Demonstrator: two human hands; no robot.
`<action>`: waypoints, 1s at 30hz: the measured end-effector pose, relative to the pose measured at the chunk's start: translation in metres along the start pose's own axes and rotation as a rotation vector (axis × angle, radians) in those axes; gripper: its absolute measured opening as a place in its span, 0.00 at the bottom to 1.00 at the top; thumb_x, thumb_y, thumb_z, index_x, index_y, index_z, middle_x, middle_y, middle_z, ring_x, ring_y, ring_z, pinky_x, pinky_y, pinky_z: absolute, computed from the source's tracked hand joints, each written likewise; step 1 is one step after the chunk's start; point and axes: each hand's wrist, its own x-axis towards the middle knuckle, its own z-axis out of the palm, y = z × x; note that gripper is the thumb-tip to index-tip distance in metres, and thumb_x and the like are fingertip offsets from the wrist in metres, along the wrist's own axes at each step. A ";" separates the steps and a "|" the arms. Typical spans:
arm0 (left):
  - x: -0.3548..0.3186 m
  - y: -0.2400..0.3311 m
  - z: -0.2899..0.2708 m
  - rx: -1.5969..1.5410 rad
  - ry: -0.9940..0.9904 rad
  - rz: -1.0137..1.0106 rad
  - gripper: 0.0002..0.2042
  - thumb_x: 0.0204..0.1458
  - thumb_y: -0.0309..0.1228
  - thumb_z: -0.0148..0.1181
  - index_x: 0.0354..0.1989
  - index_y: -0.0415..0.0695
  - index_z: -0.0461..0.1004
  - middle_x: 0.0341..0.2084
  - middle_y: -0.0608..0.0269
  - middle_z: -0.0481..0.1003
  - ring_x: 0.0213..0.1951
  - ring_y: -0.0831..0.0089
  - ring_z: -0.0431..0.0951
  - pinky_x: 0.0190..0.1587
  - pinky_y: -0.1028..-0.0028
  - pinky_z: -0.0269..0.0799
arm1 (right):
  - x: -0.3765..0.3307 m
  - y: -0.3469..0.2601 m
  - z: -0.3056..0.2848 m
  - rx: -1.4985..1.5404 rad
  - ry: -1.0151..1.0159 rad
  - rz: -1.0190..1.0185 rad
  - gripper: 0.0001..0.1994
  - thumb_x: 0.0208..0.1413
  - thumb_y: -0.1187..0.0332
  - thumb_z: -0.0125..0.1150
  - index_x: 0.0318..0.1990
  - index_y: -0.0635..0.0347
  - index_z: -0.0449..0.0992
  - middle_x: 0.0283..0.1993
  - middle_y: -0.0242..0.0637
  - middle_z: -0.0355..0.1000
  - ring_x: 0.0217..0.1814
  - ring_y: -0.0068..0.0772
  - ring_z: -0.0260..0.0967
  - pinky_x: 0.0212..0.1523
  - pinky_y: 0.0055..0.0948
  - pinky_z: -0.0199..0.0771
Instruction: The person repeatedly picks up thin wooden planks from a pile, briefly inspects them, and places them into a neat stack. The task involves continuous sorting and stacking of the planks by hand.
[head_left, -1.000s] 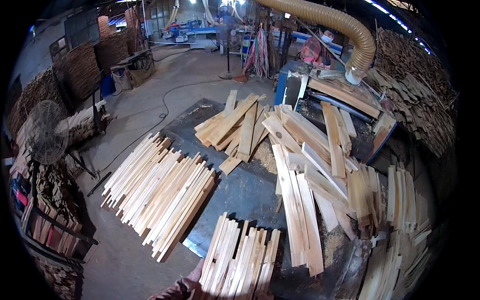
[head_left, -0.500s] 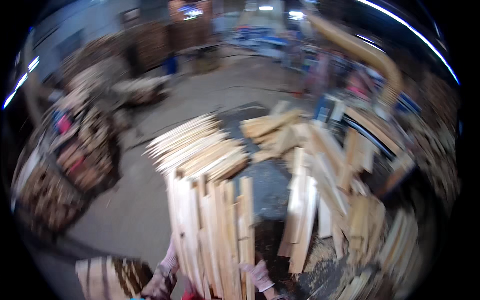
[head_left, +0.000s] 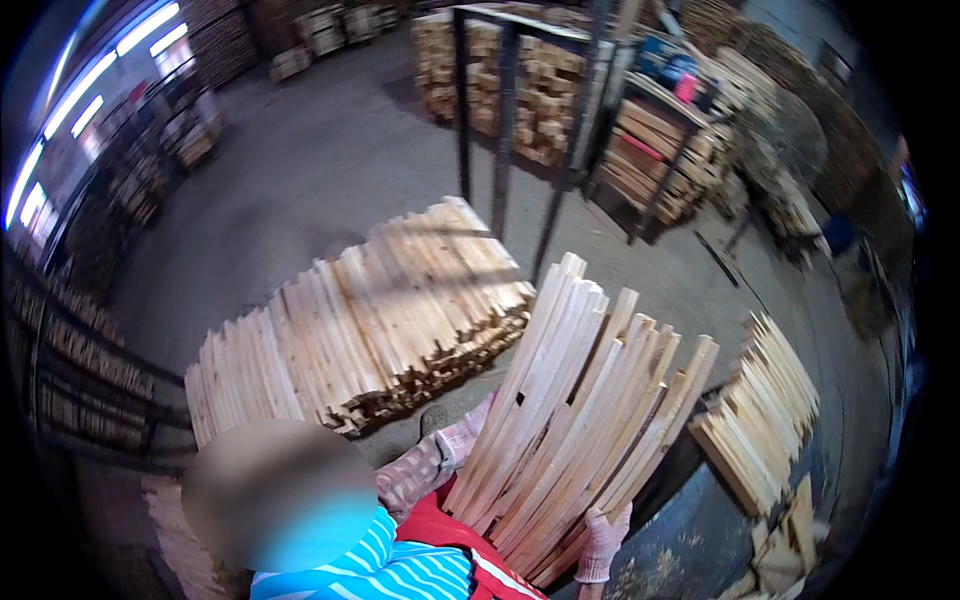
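One head-worn fisheye view looks steeply down from close above an armful of slats [head_left: 575, 410]. It faces out over a slat stack [head_left: 360, 320] toward distant racks [head_left: 560, 90], edges bending at the rim.

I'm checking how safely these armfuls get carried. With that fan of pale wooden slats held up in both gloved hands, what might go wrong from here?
1. The bundle of pale wooden slats is splayed at its top, gripped only near the bottom by the left hand and right hand; loose outer slats may slide out.
2. A person in a blue striped shirt is close beside the bundle, and falling slats might strike them.
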 end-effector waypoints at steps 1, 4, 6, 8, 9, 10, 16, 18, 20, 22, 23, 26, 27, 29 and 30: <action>-0.006 0.009 -0.029 -0.048 0.061 0.035 0.22 0.66 0.49 0.50 0.56 0.44 0.74 0.43 0.61 0.80 0.41 0.66 0.82 0.45 0.62 0.82 | 0.010 -0.027 0.032 0.140 -0.249 0.016 0.43 0.50 0.72 0.69 0.73 0.67 0.53 0.52 0.33 0.68 0.46 0.26 0.68 0.50 0.26 0.74; -0.020 0.036 -0.111 -0.199 0.230 0.122 0.22 0.66 0.50 0.50 0.55 0.44 0.74 0.43 0.61 0.80 0.41 0.65 0.82 0.45 0.61 0.82 | 0.032 -0.040 0.117 0.117 -0.387 0.135 0.34 0.46 0.72 0.70 0.63 0.62 0.65 0.50 0.35 0.73 0.49 0.29 0.72 0.53 0.30 0.73; -0.032 0.050 -0.168 -0.375 0.311 0.158 0.22 0.66 0.50 0.50 0.55 0.44 0.74 0.42 0.61 0.80 0.40 0.64 0.82 0.45 0.60 0.82 | 0.043 -0.056 0.176 0.057 -0.508 0.198 0.32 0.48 0.71 0.72 0.62 0.64 0.65 0.48 0.35 0.73 0.47 0.28 0.72 0.50 0.30 0.76; -0.036 0.063 -0.222 -0.641 0.301 0.126 0.24 0.65 0.54 0.49 0.54 0.46 0.75 0.42 0.59 0.81 0.41 0.63 0.82 0.44 0.60 0.82 | 0.064 -0.066 0.238 -0.012 -0.651 0.233 0.31 0.49 0.70 0.72 0.61 0.65 0.66 0.47 0.35 0.74 0.45 0.27 0.72 0.48 0.30 0.77; -0.043 0.072 -0.237 -0.592 0.409 0.212 0.26 0.64 0.57 0.48 0.54 0.47 0.76 0.43 0.59 0.81 0.41 0.62 0.82 0.44 0.61 0.82 | 0.073 -0.072 0.270 -0.048 -0.730 0.289 0.31 0.49 0.69 0.73 0.60 0.65 0.66 0.47 0.35 0.74 0.45 0.26 0.72 0.48 0.30 0.77; -0.031 0.078 -0.258 -0.529 0.457 0.247 0.27 0.63 0.59 0.48 0.55 0.48 0.75 0.45 0.59 0.80 0.44 0.62 0.81 0.47 0.60 0.81 | 0.085 -0.078 0.300 -0.078 -0.780 0.336 0.31 0.49 0.68 0.73 0.60 0.66 0.66 0.46 0.35 0.74 0.44 0.26 0.72 0.47 0.30 0.77; 0.052 0.167 -0.290 -0.631 0.466 0.355 0.26 0.61 0.59 0.50 0.56 0.52 0.73 0.47 0.63 0.78 0.49 0.63 0.79 0.54 0.60 0.77 | 0.201 -0.109 0.467 -0.396 -0.979 0.160 0.30 0.53 0.51 0.69 0.55 0.66 0.73 0.45 0.42 0.77 0.48 0.35 0.74 0.53 0.34 0.74; 0.103 0.190 -0.305 -0.724 0.306 0.391 0.30 0.61 0.62 0.47 0.58 0.51 0.72 0.51 0.62 0.77 0.51 0.63 0.77 0.55 0.61 0.76 | 0.250 -0.126 0.530 -0.689 -0.910 -0.047 0.33 0.54 0.42 0.62 0.53 0.65 0.76 0.50 0.49 0.77 0.53 0.46 0.74 0.57 0.40 0.73; 0.170 0.186 -0.311 -0.724 0.419 0.287 0.36 0.61 0.65 0.42 0.66 0.49 0.65 0.59 0.59 0.71 0.58 0.59 0.72 0.63 0.59 0.68 | 0.320 -0.092 0.557 -1.093 -0.807 -0.321 0.34 0.56 0.38 0.55 0.52 0.65 0.78 0.54 0.57 0.75 0.57 0.54 0.73 0.58 0.43 0.73; 0.245 0.188 -0.290 -0.570 0.696 0.022 0.39 0.62 0.66 0.40 0.72 0.49 0.59 0.68 0.57 0.63 0.66 0.58 0.64 0.70 0.60 0.58 | 0.369 -0.050 0.550 -1.310 -0.653 -0.594 0.28 0.59 0.44 0.52 0.42 0.64 0.82 0.45 0.57 0.78 0.50 0.56 0.76 0.52 0.46 0.77; 0.270 0.189 -0.307 -0.428 0.981 -0.112 0.39 0.62 0.65 0.39 0.73 0.48 0.56 0.70 0.55 0.59 0.69 0.59 0.60 0.71 0.61 0.54 | 0.343 -0.069 0.587 -1.219 -0.588 -0.330 0.23 0.60 0.50 0.52 0.35 0.62 0.83 0.35 0.51 0.79 0.41 0.57 0.77 0.46 0.49 0.78; 0.274 0.180 -0.312 -0.453 0.866 0.275 0.36 0.64 0.61 0.36 0.73 0.50 0.55 0.70 0.58 0.58 0.69 0.59 0.58 0.73 0.55 0.49 | 0.272 -0.063 0.556 -1.010 -0.816 -0.406 0.21 0.62 0.48 0.57 0.51 0.55 0.79 0.41 0.45 0.79 0.41 0.50 0.75 0.40 0.43 0.78; 0.266 0.192 -0.301 -0.450 0.768 0.245 0.34 0.64 0.60 0.37 0.71 0.50 0.58 0.67 0.57 0.62 0.66 0.57 0.62 0.71 0.52 0.53 | 0.250 -0.045 0.520 -0.734 -0.862 -0.377 0.22 0.63 0.49 0.56 0.54 0.55 0.77 0.47 0.44 0.77 0.47 0.49 0.74 0.45 0.45 0.77; 0.272 0.195 -0.294 -0.384 0.597 0.172 0.33 0.64 0.59 0.38 0.69 0.49 0.59 0.65 0.57 0.63 0.65 0.57 0.63 0.69 0.52 0.54 | 0.204 0.009 0.454 -0.679 -0.895 -0.392 0.24 0.65 0.48 0.53 0.57 0.57 0.75 0.53 0.47 0.75 0.53 0.54 0.73 0.57 0.44 0.74; 0.274 0.197 -0.293 -0.340 0.520 0.146 0.32 0.64 0.59 0.38 0.68 0.49 0.59 0.64 0.57 0.63 0.64 0.57 0.63 0.68 0.52 0.55 | 0.186 0.000 0.428 -0.769 -1.075 -0.077 0.26 0.65 0.46 0.51 0.57 0.58 0.74 0.59 0.50 0.73 0.57 0.55 0.72 0.60 0.45 0.72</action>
